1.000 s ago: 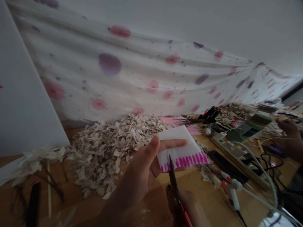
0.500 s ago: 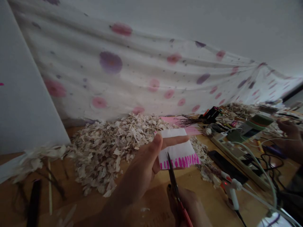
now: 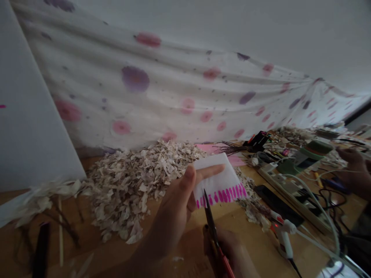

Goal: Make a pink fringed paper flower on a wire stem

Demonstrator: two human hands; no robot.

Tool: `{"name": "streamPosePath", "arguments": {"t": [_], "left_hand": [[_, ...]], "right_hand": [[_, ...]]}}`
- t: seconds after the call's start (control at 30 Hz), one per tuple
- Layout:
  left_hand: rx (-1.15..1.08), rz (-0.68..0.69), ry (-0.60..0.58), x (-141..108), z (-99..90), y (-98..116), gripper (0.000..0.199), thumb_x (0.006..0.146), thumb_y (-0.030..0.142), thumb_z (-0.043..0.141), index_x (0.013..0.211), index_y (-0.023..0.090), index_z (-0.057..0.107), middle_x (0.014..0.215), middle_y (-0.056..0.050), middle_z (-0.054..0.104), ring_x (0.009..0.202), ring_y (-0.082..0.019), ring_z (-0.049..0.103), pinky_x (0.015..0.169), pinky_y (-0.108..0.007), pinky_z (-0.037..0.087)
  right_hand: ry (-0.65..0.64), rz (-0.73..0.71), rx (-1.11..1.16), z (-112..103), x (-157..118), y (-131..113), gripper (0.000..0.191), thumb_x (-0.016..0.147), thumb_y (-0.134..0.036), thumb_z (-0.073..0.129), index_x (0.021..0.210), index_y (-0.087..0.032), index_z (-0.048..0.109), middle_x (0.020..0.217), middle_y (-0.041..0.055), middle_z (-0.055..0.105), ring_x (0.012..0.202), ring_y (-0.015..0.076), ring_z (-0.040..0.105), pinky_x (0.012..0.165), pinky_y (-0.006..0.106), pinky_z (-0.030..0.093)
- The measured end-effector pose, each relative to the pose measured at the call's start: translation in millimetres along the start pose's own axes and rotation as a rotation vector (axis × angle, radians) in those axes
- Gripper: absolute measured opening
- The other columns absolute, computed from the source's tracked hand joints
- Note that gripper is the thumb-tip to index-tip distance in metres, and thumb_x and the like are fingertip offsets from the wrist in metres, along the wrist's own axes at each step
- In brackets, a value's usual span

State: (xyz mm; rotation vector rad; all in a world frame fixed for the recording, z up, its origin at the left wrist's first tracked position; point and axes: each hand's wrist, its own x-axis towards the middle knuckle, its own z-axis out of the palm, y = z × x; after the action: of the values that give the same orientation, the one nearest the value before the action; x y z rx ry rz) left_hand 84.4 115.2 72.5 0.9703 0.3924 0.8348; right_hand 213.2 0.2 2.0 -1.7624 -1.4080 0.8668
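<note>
A white piece of paper (image 3: pixel 216 175) with a row of magenta strokes along its lower edge is held in my left hand (image 3: pixel 178 199). The thumb points up and the index finger stretches across the paper's face. Below it, my right hand (image 3: pixel 228 251) grips the red-handled scissors (image 3: pixel 211 220). Their dark blades look nearly closed, with the tips over the paper's lower left part, among the strokes. Part of my right hand is dark and cut off by the bottom of the picture.
Dried pale flakes (image 3: pixel 139 173) lie heaped behind my left hand. Right of my hands are a glue gun (image 3: pixel 284 237), a black phone (image 3: pixel 278 204), a power strip (image 3: pixel 298 199) and cables. Another person's hand (image 3: pixel 353 166) is at the far right.
The paper has tilted a little, its right side now higher, and my left index finger has shifted slightly left. The scissors have moved slightly left.
</note>
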Motion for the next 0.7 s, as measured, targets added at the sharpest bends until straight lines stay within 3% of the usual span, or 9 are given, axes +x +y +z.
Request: {"name": "streamPosePath", "arguments": {"t": [0.1, 0.2, 0.3, 0.5, 0.7], "left_hand": [[-0.054, -0.004, 0.0, 1, 2.8, 1, 0.073, 0.089, 0.077, 0.054, 0.122, 0.016, 0.078, 0.092, -0.012, 0.08, 0.091, -0.026, 0.074, 0.082, -0.036, 0.057], [-0.088, 0.025, -0.016, 0, 5.2, 5, 0.071, 0.089, 0.075, 0.056, 0.121, 0.015, 0.079, 0.097, -0.014, 0.081, 0.096, -0.028, 0.074, 0.083, -0.038, 0.058], [-0.069, 0.062, -0.018, 0, 4.4, 8, 0.069, 0.091, 0.073, 0.054, 0.12, 0.016, 0.079, 0.101, -0.014, 0.081, 0.103, -0.03, 0.073, 0.088, -0.039, 0.057], [0.168, 0.143, 0.005, -3, -1.0, 7, 0.063, 0.096, 0.069, 0.05, 0.111, 0.017, 0.083, 0.111, -0.014, 0.08, 0.119, -0.034, 0.068, 0.107, -0.045, 0.049], [0.181, 0.129, -0.006, -5, 5.7, 10, 0.066, 0.095, 0.07, 0.051, 0.118, 0.015, 0.079, 0.121, -0.017, 0.078, 0.134, -0.039, 0.059, 0.113, -0.054, 0.045]], "right_hand": [[-0.009, 0.036, -0.007, 8, 2, 10, 0.051, 0.08, -0.074, 0.067, 0.087, -0.023, 0.066, 0.073, 0.0036, 0.066, 0.068, 0.022, 0.065, 0.06, 0.03, 0.051], [-0.001, 0.087, 0.014, 19, 5, 26, 0.051, 0.099, -0.067, 0.043, 0.088, -0.024, 0.067, 0.076, 0.0051, 0.068, 0.073, 0.0228, 0.068, 0.067, 0.033, 0.055], [0.016, 0.147, 0.048, 24, 7, 37, 0.062, 0.105, -0.065, 0.025, 0.085, -0.024, 0.067, 0.077, 0.0066, 0.069, 0.076, 0.0239, 0.07, 0.07, 0.035, 0.056], [0.013, 0.158, 0.042, 12, 9, 25, 0.067, 0.101, -0.074, 0.023, 0.085, -0.023, 0.064, 0.077, 0.0063, 0.067, 0.073, 0.0231, 0.068, 0.07, 0.034, 0.056], [0.02, 0.002, -0.018, 5, 7, 13, 0.06, 0.091, -0.079, 0.05, 0.088, -0.021, 0.064, 0.079, 0.0065, 0.069, 0.075, 0.0229, 0.068, 0.068, 0.032, 0.054]]}}
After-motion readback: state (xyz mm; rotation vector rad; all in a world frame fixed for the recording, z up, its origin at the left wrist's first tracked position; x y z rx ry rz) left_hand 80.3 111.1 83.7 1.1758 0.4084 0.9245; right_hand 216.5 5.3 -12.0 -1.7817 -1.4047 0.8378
